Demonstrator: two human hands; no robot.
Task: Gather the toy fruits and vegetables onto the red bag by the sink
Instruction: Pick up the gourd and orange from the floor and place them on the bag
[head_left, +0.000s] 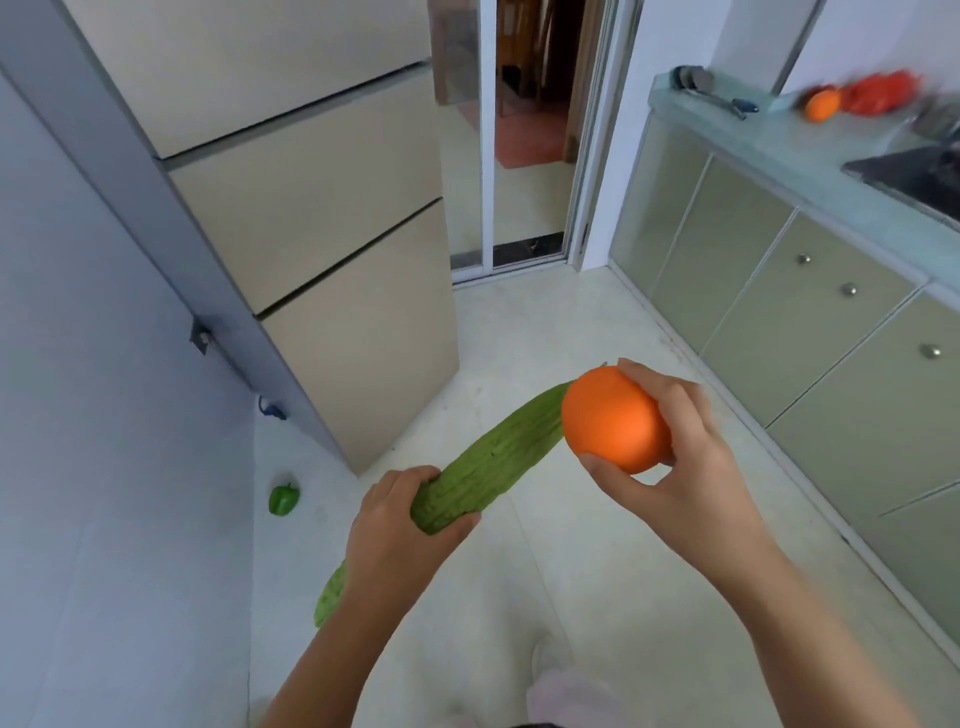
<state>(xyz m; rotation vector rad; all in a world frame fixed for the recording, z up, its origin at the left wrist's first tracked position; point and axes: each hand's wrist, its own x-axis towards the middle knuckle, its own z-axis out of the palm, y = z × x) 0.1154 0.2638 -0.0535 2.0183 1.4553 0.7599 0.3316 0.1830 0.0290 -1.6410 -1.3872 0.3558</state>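
Item 1, left grip (400, 514): near centre of the scene. We record its fingers and thumb clenched round a long green toy gourd (498, 457), which it grasps partway along. The gourd slants from near left to far right. Its near end shows below the forearm, and its far end passes behind the orange of item 2.

Item 2, right grip (691, 457): right of centre. We record its fingers and thumb wrapped round a toy orange (613, 418), held in the air above the floor (545, 322).

Item 3, toy green pepper (283, 499): on the floor at near left, beside the corner of the beige fridge (311, 234) and well apart from both grips.

Item 4, second toy orange (822, 104): on the pale green tabletop (810, 156) at far right, just left of item 5.

Item 5, red bag (878, 91): a blurred red heap at the far right of the tabletop, which we take to be the bag. The dark sink (883, 171) lies nearer, along the right edge.

Item 6, metal utensil (711, 93): at the far left end of the tabletop, its dark handle pointing right.

Item 7, cabinet doors (779, 312): green, with round metal knobs, below the tabletop along the right side
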